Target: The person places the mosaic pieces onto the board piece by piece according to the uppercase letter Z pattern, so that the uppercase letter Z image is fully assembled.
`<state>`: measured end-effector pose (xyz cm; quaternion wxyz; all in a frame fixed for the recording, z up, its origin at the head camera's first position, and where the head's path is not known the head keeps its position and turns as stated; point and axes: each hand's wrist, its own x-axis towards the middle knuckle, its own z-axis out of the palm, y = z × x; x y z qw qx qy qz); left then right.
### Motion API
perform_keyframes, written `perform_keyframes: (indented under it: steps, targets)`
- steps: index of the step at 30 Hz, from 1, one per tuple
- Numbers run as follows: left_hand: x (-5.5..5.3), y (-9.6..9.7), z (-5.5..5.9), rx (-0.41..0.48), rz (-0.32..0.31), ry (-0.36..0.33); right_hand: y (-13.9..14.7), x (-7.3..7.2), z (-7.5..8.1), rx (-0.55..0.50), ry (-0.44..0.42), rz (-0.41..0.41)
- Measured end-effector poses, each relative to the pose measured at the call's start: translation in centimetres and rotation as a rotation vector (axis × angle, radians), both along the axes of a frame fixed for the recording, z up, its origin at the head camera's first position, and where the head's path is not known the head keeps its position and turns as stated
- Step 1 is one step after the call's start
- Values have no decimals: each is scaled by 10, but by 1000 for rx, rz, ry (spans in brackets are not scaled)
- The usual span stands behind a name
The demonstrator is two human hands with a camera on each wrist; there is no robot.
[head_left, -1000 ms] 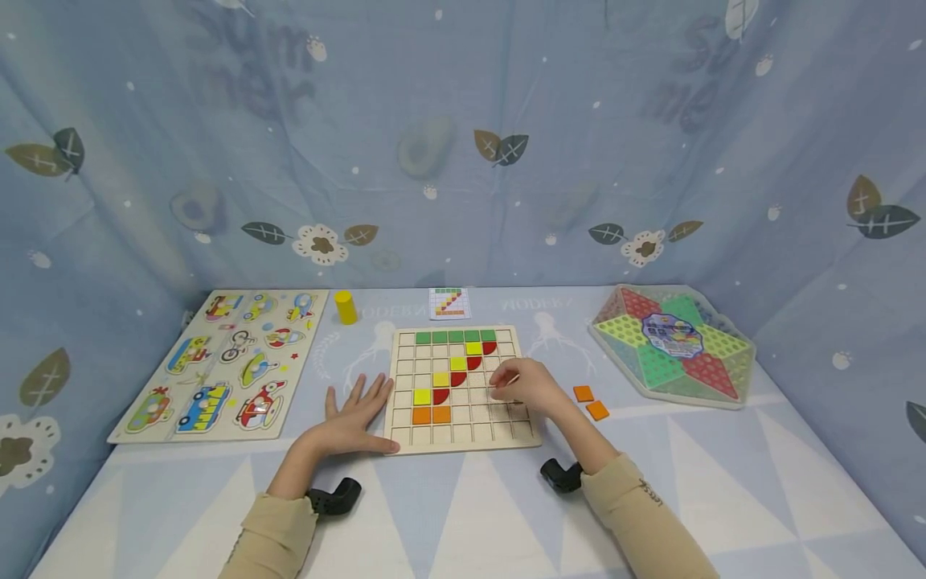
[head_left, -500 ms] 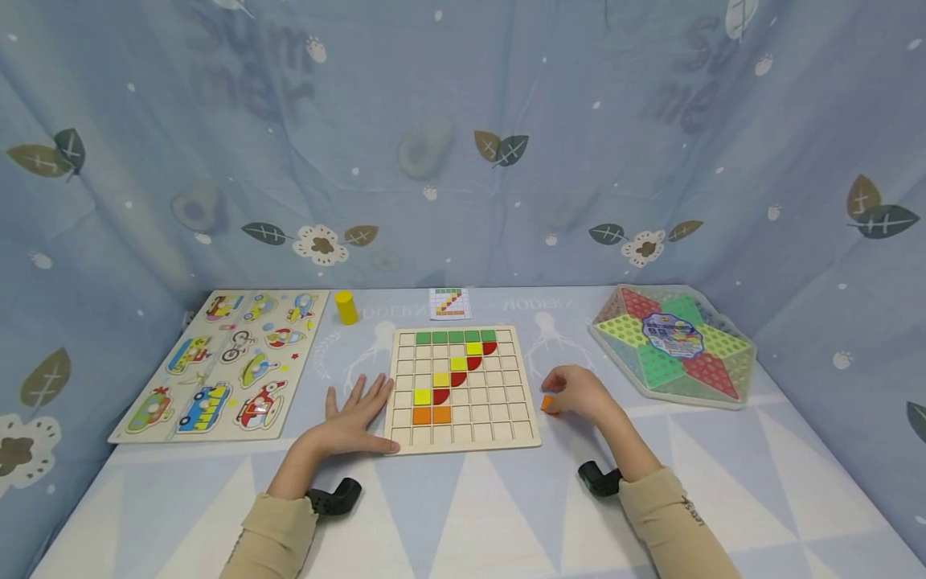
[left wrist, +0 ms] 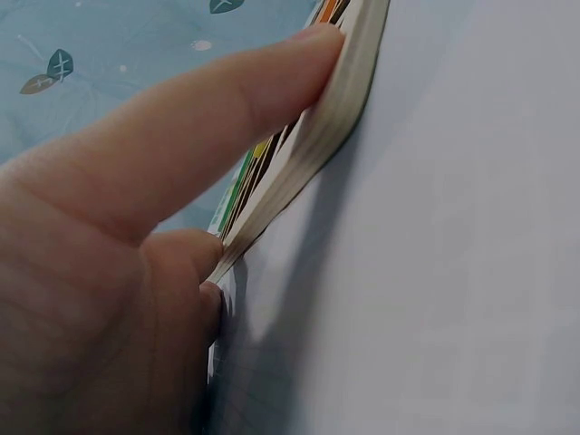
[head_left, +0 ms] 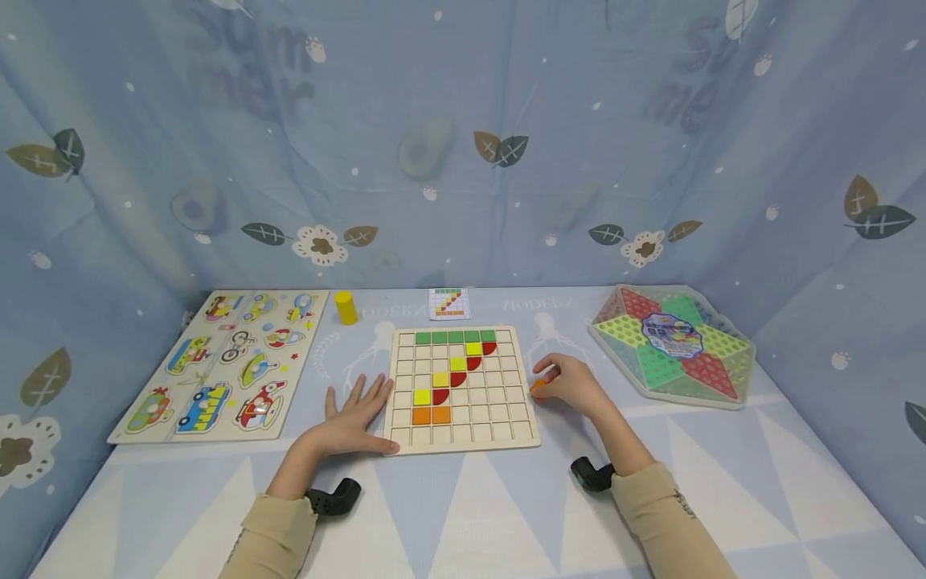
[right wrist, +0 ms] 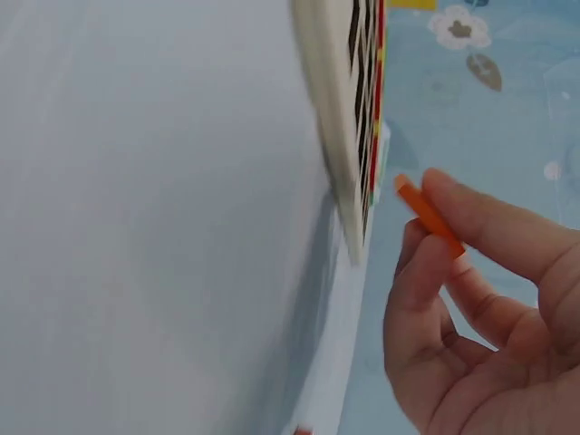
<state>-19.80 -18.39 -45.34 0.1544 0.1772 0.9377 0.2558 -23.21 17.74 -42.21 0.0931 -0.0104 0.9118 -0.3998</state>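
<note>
A wooden grid board (head_left: pixel 499 418) lies in the middle of the table. Green tiles (head_left: pixel 456 336) fill a row near its far edge, yellow squares and red quarter-round tiles step down diagonally, and two orange squares (head_left: pixel 431 415) sit side by side at the lower left. My left hand (head_left: pixel 352 424) has spread fingers; its thumb rests on the board's near left corner and the fingertips touch the left edge. Just off the board's right edge, my right hand (head_left: pixel 571 382) pinches an orange square tile (right wrist: pixel 430 217) between thumb and fingers, tilted and clear of the board.
Behind the board lies a small pattern card (head_left: pixel 449 304). A yellow cylinder (head_left: pixel 346 307) stands at the back left, beside a vehicle picture puzzle (head_left: pixel 224 362). At the right is a flat polygonal box (head_left: pixel 673 346) with coloured sections. A fabric curtain (head_left: pixel 463 201) closes off the back.
My right hand went from above the board to the orange tiles on the right, took one, and moved slightly back toward the board. My left hand has stayed put.
</note>
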Motion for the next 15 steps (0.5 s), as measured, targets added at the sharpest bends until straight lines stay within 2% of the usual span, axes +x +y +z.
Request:
perform_keyframes:
  steps: [3,6,15]
  targets:
    - [1,1,1,2,3,-3,-15,-1,2,-112,-37,-8]
    - [1,1,2,6,2,-9,-34,-2,2,-164,-63,10]
    - [2,1,4,11,-10,-8,-80,-1,-2,-115,-41,178]
